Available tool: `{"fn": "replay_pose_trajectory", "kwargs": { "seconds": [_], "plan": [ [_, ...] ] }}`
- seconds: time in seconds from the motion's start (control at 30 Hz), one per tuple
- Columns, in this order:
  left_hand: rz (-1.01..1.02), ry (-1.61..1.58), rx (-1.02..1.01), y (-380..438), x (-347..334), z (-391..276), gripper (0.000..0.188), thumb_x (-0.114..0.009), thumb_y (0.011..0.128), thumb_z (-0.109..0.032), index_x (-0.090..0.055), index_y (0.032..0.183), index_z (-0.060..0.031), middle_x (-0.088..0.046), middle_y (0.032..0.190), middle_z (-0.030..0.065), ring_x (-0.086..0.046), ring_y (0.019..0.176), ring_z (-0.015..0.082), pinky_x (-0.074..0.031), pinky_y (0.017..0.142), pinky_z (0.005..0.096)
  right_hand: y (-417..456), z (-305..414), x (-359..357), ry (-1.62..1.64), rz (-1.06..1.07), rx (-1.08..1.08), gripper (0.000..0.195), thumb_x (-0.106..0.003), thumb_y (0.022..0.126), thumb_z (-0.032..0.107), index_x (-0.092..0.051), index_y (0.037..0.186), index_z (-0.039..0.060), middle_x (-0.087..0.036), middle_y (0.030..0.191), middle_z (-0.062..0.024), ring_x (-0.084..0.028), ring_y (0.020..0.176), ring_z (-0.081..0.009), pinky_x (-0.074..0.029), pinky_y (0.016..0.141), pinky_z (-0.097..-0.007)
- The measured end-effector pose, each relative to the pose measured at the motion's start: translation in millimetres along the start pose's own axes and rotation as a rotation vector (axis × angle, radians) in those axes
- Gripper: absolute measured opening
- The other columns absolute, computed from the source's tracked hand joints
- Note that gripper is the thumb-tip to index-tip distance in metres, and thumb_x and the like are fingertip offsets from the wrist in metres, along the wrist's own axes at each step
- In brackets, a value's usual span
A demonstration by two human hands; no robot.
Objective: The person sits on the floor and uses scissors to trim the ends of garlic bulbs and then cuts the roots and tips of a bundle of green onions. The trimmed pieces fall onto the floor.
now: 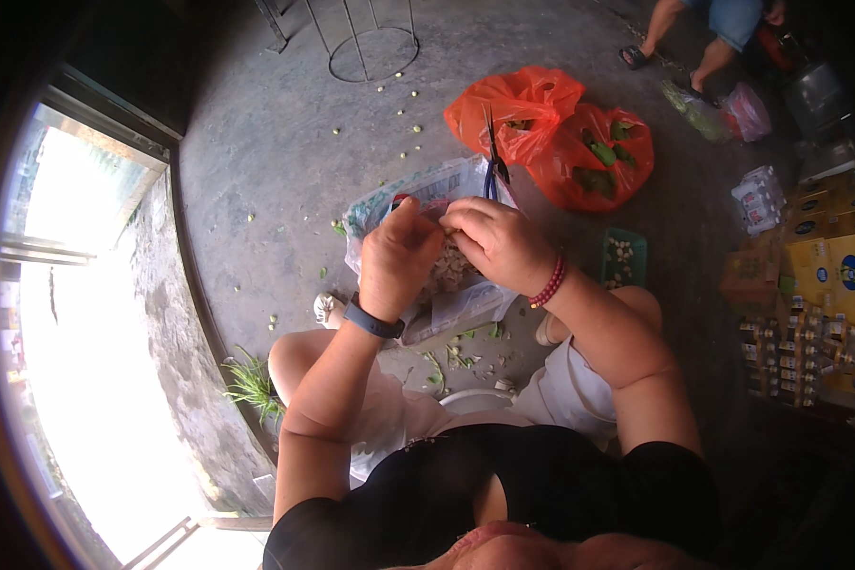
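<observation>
My left hand (399, 253) and my right hand (499, 242) meet at the fingertips over a plastic-lined container (353, 242). A small pale piece (448, 230) shows at the fingertips of my right hand, which pinches it. The left fingers are curled close against it, and whether they also grip it is hidden. Below my hands, pale brownish scraps like husks or shells (452, 271) lie in the container. Long-nosed pliers with blue handles (491, 187) rest at its far right edge, jaws pointing away from me.
Two red plastic bags (520, 100) with green leafy pieces lie beyond the container. A green basket (644, 249) of small pale pieces stands right. Boxes (812, 249) and bottles (791, 349) line the right side. A person's legs (716, 60) show far right; a wire stand (374, 53) stands ahead.
</observation>
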State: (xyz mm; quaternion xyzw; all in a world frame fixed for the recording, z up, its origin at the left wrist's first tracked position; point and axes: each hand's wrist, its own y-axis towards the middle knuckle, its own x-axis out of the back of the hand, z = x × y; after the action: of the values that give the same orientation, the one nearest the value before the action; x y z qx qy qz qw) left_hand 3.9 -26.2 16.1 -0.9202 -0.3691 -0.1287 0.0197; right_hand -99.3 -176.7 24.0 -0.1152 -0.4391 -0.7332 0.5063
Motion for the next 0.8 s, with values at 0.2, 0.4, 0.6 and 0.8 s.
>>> {"fn": "replay_pose_trajectory", "kwargs": {
  "seconds": [0.2,0.4,0.6,0.8],
  "plan": [
    [-0.025,0.029,-0.031,-2,-1,-1,0.031,-0.061,0.081,0.005,-0.058,0.111,0.0018,-0.062,0.075,-0.0019,-0.054,0.072,0.003,-0.046,0.065,0.0194,-2,0,-5,0.014,-0.007,-0.011,0.019,-0.063,0.081,-0.004,-0.063,0.099,0.0004,-0.065,0.103,-0.0143,-0.066,0.09,-0.0305,-0.055,0.077,-0.0352],
    [-0.016,-0.221,0.074,1,3,5,0.015,-0.062,0.077,0.002,-0.055,0.091,0.0017,-0.061,0.071,0.0014,-0.054,0.067,0.0049,-0.046,0.061,0.0224,1,8,-4,0.431,-0.06,-0.239,0.014,-0.06,0.088,-0.002,-0.061,0.101,-0.0032,-0.066,0.094,-0.0094,-0.065,0.082,-0.0199,-0.054,0.076,-0.0295],
    [0.089,0.058,0.116,-2,2,-2,0.019,-0.066,0.077,-0.001,-0.06,0.094,0.003,-0.062,0.072,0.0024,-0.056,0.067,0.0064,-0.047,0.061,0.0238,0,-5,3,0.833,-0.068,-0.525,0.017,-0.059,0.095,0.006,-0.061,0.11,-0.0014,-0.066,0.096,-0.0028,-0.062,0.082,-0.0063,-0.052,0.074,-0.022],
    [-0.054,-0.175,0.015,0,0,5,0.014,-0.066,0.081,0.004,-0.063,0.094,0.0009,-0.065,0.077,0.0023,-0.058,0.071,0.0055,-0.049,0.066,0.0235,-1,3,0,0.669,-0.025,-0.453,0.017,-0.058,0.094,0.002,-0.061,0.11,-0.0017,-0.065,0.101,-0.0051,-0.062,0.085,-0.009,-0.052,0.076,-0.0243]
  ]
}}
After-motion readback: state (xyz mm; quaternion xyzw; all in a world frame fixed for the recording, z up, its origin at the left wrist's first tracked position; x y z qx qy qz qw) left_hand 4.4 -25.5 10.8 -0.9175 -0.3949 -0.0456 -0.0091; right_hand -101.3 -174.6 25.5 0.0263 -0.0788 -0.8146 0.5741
